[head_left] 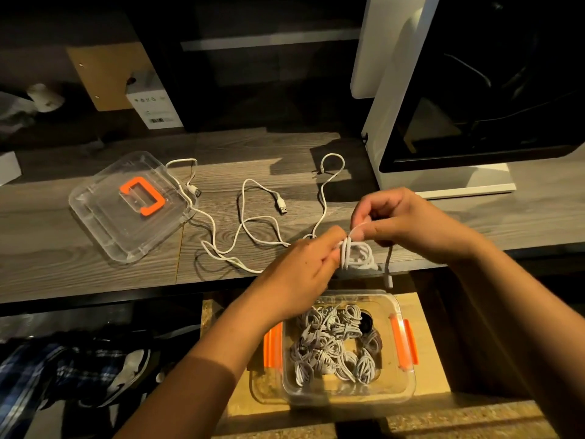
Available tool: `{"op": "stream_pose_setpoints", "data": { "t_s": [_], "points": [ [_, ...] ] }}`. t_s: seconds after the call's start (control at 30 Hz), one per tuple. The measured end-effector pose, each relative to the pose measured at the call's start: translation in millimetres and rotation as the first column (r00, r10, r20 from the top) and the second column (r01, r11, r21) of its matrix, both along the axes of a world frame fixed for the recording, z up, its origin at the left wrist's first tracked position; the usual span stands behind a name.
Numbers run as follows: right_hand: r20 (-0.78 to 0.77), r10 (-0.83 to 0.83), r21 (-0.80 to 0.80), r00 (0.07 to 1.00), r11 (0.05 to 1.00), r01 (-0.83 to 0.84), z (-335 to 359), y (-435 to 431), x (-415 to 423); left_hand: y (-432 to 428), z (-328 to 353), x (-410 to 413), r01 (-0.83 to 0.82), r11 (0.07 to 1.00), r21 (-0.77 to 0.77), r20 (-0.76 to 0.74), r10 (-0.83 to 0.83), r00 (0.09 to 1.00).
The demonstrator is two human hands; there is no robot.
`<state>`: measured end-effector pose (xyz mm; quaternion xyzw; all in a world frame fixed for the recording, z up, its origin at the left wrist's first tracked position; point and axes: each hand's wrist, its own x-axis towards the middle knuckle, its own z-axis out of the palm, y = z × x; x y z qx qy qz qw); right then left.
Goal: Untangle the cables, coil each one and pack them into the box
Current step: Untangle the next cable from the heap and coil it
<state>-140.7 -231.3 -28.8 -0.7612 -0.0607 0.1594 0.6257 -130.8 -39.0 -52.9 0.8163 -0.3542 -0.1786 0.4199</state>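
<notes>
Head view: your left hand (pixel 304 267) pinches a white coil (pixel 357 256) over the table (pixel 63 274) edge, fingers curled. Your right hand (pixel 408 223) pinches its strand on top. Box (pixel 408 380) below holds coiled cables (pixel 332 343); loose cables (pixel 250 217) lie beside lid (pixel 126 217).

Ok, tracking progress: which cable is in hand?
The white bundle between left hand and right hand; others lie loose on the desk or coiled in the box.
</notes>
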Motion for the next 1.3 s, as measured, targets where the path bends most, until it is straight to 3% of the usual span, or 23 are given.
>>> {"op": "stream_pose_setpoints", "data": {
  "t_s": [0.1,0.2,0.37,0.5,0.67,0.73,0.87,0.93,1.0,1.1,1.13,1.2,1.27,1.3],
  "points": [
    [-0.127,-0.100,0.329,0.987,0.934,0.137,-17.0,12.0,-5.2,-4.3,-3.0,-3.8,-0.130,0.973,-0.193,0.076,0.147,0.986],
    [-0.284,-0.175,0.507,0.943,0.807,0.303,-30.4,32.7,-13.4,-8.4,-9.1,-5.6,-0.257,0.914,-0.314,0.021,0.278,0.960],
    [-0.395,-0.198,0.533,0.897,0.746,0.399,-40.8,53.2,-22.8,-11.9,-28.8,-3.9,-0.390,0.872,-0.297,-0.036,0.398,0.917],
    [-0.490,-0.230,0.548,0.841,0.669,0.503,-48.1,60.3,-27.0,-20.1,-37.2,-11.4,-0.534,0.772,-0.344,-0.332,0.432,0.838],
    [-0.549,-0.251,0.626,0.797,0.508,0.592,-53.5,67.3,-36.0,-35.2,-41.4,-19.0,-0.787,0.580,-0.209,-0.758,0.413,0.506],
    [-0.553,-0.306,0.620,0.775,0.469,0.628,-57.8,72.4,-40.7,-40.2,-41.4,-19.7,-0.821,0.546,-0.169,-0.798,0.413,0.439],
    [-0.549,-0.380,0.622,0.744,0.409,0.668,-63.4,73.2,-51.3,-40.9,-52.1,-14.7,-0.836,0.545,-0.067,-0.683,0.586,0.436],
    [-0.483,-0.398,0.602,0.780,0.495,0.626,-63.1,69.6,-55.4,-36.6,-53.6,-11.5,-0.814,0.580,-0.013,-0.536,0.684,0.496],
    [-0.328,-0.446,0.487,0.833,0.676,0.553,-61.8,64.6,-56.4,-33.4,-48.5,-12.4,-0.760,0.649,0.030,-0.381,0.711,0.591],
    [0.113,-0.456,0.015,0.883,0.889,0.458,-55.9,48.3,-50.0,-34.0,-43.1,-19.7,-0.643,0.757,0.117,-0.216,0.651,0.728],
    [0.221,-0.360,-0.158,0.907,0.904,0.397,-53.4,42.9,-46.9,-33.9,-41.5,-21.6,-0.603,0.781,0.162,-0.192,0.624,0.757],
    [0.269,-0.142,-0.387,0.952,0.890,0.242,-49.2,35.5,-42.0,-33.2,-41.3,-21.9,-0.504,0.823,0.261,-0.173,0.554,0.815],
    [0.255,-0.093,-0.389,0.962,0.901,0.191,-42.4,33.2,-36.7,-33.0,-41.0,-23.5,-0.360,0.845,0.396,-0.145,0.445,0.884],
    [0.238,-0.148,-0.290,0.960,0.932,0.216,-37.1,32.1,-32.4,-33.3,-39.2,-27.3,-0.276,0.833,0.478,-0.128,0.377,0.917]
  ]
}}
